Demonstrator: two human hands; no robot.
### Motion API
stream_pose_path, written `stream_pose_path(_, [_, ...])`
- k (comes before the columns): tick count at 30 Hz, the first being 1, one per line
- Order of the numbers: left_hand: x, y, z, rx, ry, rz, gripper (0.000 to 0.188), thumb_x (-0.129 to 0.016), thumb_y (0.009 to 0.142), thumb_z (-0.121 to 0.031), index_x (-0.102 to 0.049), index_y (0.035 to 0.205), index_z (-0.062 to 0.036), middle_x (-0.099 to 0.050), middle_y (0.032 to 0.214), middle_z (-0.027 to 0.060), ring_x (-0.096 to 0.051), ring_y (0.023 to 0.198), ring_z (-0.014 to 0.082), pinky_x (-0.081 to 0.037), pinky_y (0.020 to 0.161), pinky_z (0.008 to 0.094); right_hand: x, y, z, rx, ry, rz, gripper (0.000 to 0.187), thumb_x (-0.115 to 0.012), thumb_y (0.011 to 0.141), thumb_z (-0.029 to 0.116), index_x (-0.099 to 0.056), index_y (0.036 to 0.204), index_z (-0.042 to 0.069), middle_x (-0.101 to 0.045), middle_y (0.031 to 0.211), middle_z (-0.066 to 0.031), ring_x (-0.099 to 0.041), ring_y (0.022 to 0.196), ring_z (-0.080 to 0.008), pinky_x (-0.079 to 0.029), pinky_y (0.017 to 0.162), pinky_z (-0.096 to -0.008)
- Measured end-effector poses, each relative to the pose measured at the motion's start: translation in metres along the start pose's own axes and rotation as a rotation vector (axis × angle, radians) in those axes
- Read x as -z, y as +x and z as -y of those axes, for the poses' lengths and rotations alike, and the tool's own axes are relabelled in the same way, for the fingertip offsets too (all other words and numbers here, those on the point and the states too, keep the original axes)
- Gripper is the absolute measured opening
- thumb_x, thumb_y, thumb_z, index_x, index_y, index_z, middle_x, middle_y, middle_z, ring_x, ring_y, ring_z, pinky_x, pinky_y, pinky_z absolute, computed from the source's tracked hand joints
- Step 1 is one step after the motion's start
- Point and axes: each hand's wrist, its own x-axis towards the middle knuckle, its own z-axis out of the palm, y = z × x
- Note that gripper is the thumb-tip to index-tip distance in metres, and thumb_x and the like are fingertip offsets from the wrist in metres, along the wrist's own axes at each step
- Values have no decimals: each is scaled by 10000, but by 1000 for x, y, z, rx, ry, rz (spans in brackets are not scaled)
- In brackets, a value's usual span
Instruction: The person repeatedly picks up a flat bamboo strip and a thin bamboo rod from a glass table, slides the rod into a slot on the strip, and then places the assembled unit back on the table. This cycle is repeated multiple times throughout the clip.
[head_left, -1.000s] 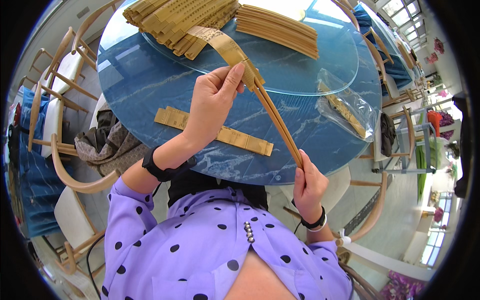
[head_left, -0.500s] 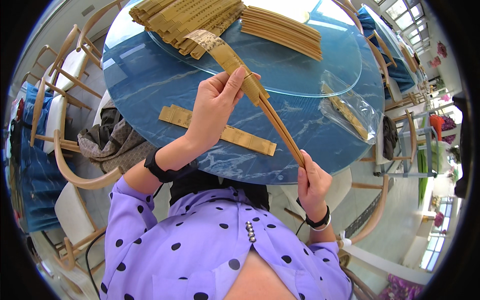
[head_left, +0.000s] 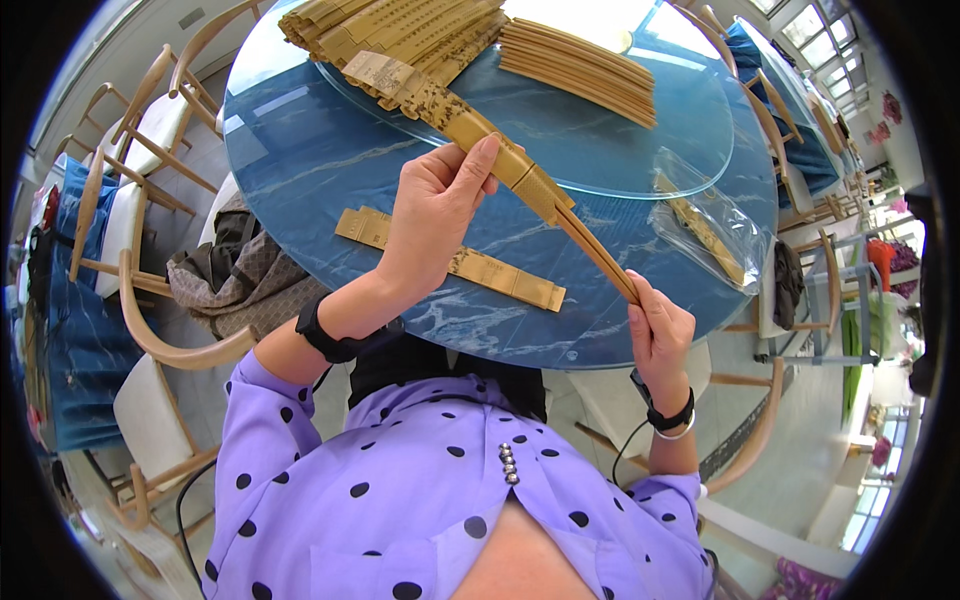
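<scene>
My left hand [head_left: 435, 215] pinches a gold paper chopstick sleeve [head_left: 525, 180] between thumb and fingers, over the middle of the table. From the sleeve's lower right end sticks out a pair of wooden chopsticks [head_left: 600, 252]; the rest of their length is hidden inside it. The fingertips of my right hand [head_left: 660, 330] are closed on the bare ends of the chopsticks. Flat gold sleeves [head_left: 510, 281] lie on the table below my left hand, partly covered by the wrist. Farther off are a large pile of gold sleeves [head_left: 410, 35] and a row of wooden chopsticks [head_left: 580, 72].
A clear glass turntable [head_left: 690, 165] rests on the round blue marbled table [head_left: 310, 190]. A clear plastic bag [head_left: 735, 235] with a gold sleeve in it lies at the right. Wooden chairs stand around; one at the left bears a brown patterned bag [head_left: 235, 275].
Less of the chopsticks shows outside the sleeve, so they sit deeper in it. My right hand has moved up and to the right with their ends. The sleeve slants flatter.
</scene>
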Motion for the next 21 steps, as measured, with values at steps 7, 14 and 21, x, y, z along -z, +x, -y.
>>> stream_pose_path(7, [-4,-17,9,21,4,-4,335,-644,1029,-333,-720,919,-26,-555,699,-51,-383,591,3,-277,514,199,-5,-5,3,15,17,12,357,-685,917,35,-668,1270,-18,-502,672,-66,-475,526,-188,-384,492,-308])
stream_pose_path(14, [3,-11,1,-111,-88,-46,311,-623,1039,-292,-724,1057,2,-706,899,48,-597,712,84,-501,660,236,-1,-8,3,28,-25,10,364,-697,905,39,-675,1264,-15,-488,664,-62,-461,519,-185,-372,486,-318])
stream_pose_path(21, [7,-17,12,-71,-97,33,321,-623,1037,-273,-712,1052,35,-742,974,102,-725,878,177,-588,816,301,-4,-7,5,44,-39,6,385,-711,891,43,-675,1271,-9,-490,671,-59,-460,517,-185,-370,484,-321])
